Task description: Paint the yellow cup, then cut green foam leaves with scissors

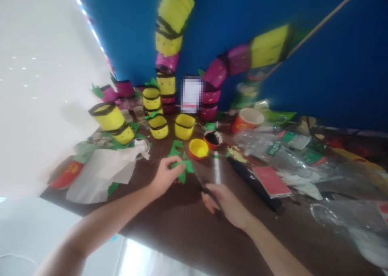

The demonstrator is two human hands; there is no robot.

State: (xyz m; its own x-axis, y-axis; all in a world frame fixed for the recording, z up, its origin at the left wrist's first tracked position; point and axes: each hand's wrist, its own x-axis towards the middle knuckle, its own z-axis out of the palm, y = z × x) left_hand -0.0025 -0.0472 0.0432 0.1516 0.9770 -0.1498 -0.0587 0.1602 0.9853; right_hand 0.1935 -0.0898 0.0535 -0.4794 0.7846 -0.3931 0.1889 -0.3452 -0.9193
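Note:
My left hand pinches a small cut piece of green paper or felt above the dark table. Held in my right hand is a pair of dark-handled scissors, the blurred blades pointing up and left toward the green piece. Whether the blades touch it, I cannot tell. Just beyond my left hand lies another green scrap. A round yellow-lined cup stands beyond the hands, beside a small bowl with dark contents.
Yellow decorated cups and magenta stacks stand at the back by the blue wall. White sheets lie left. Clear plastic bottles, a red booklet and a dark pouch crowd the right side of the table.

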